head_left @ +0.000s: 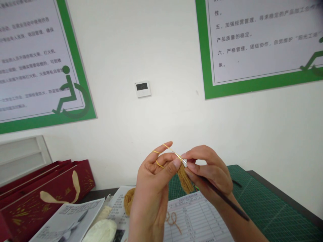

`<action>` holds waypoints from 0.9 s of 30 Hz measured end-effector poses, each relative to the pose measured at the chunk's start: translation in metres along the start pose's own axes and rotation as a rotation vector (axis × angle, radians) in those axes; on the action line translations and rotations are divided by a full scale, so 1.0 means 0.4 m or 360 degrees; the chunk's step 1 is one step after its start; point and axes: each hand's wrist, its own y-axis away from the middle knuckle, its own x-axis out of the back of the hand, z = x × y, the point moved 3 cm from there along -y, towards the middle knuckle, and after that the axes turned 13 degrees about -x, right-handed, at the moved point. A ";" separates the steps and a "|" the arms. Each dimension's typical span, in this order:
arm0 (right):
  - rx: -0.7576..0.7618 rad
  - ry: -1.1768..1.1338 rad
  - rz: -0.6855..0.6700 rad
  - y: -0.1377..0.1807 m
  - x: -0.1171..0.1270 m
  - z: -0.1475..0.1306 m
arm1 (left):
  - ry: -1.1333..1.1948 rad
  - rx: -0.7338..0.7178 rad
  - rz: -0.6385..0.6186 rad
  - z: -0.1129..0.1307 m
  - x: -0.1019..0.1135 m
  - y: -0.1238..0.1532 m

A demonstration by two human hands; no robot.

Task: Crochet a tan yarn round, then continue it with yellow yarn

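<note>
My left hand (pixel 152 188) is raised in front of me with mustard-yellow yarn (pixel 161 156) wound over its fingers; its thumb and fingers pinch a small tan crocheted piece (pixel 185 180) that hangs below. My right hand (pixel 209 173) grips a dark crochet hook (pixel 224 198), whose metal tip meets the yarn right beside the left thumb. The two hands touch at the work. A ball of the same yarn (pixel 129 200) lies on the table behind my left wrist, partly hidden.
A green cutting mat (pixel 264 208) covers the table on the right, with printed sheets (pixel 196 218) on it. Red gift boxes (pixel 42 195) stand at the left, a pale oval object (pixel 101 231) lies in front. Wall posters and a thermostat (pixel 143 88) hang behind.
</note>
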 end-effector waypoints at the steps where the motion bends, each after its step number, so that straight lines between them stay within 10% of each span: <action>1: 0.0055 0.0099 0.0046 0.003 -0.003 -0.003 | -0.0015 -0.0035 0.0021 -0.001 -0.002 0.001; 7: 0.0047 0.0273 0.0263 0.003 -0.011 -0.018 | -0.0324 -0.0386 0.0063 0.006 -0.005 0.004; 17: -0.0765 -0.0467 0.0367 -0.002 0.004 0.010 | -0.0324 -0.0322 0.0026 0.022 -0.010 0.004; 27: -0.1629 -0.1626 -0.0095 -0.013 -0.061 0.037 | -0.0193 -0.0248 -0.0083 0.009 0.001 -0.009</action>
